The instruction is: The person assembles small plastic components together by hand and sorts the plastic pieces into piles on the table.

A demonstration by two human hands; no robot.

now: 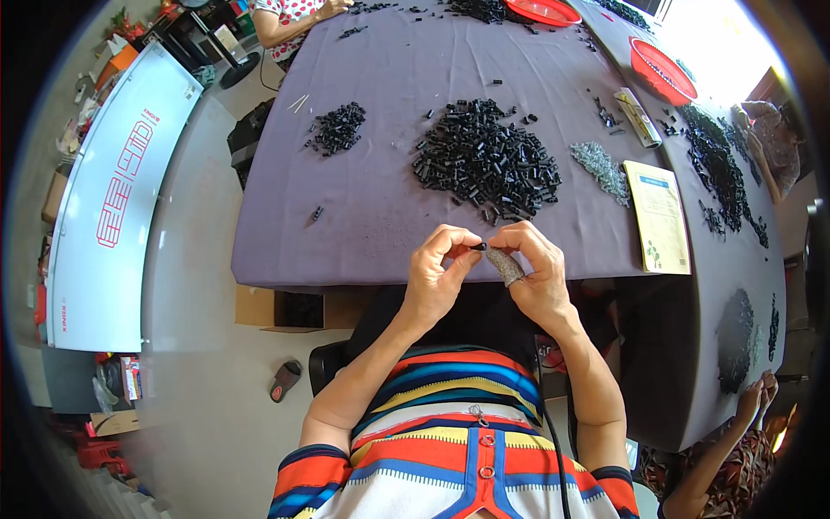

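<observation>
A small black plastic part [478,246] is pinched between the fingertips of the left hand [437,275] and the right hand [534,268], just above the near edge of a table covered in purple cloth [389,130]. The left hand's thumb and forefinger are closed on the left end of the part. The right hand's fingers are closed against its right end; a grey woven finger cot [504,265] is worn on one finger of that hand. The two hands are held close together, fingertips nearly touching. How the part is oriented cannot be told at this size.

Directly beyond the hands, a large heap of black parts [487,162] is spread on the cloth. A smaller black heap [336,128] lies to the left of it, well apart. To the right of the large heap, a small pile of silvery-grey pieces [602,166] is seen, and beside that a pale yellow booklet [659,216]. Two red trays [661,69] are set at the far right end of the table.

Other people's arms are seen at the table's far edge [290,17] and at the lower right [752,402]. A white curved panel [112,199] lies on the floor to the left.
</observation>
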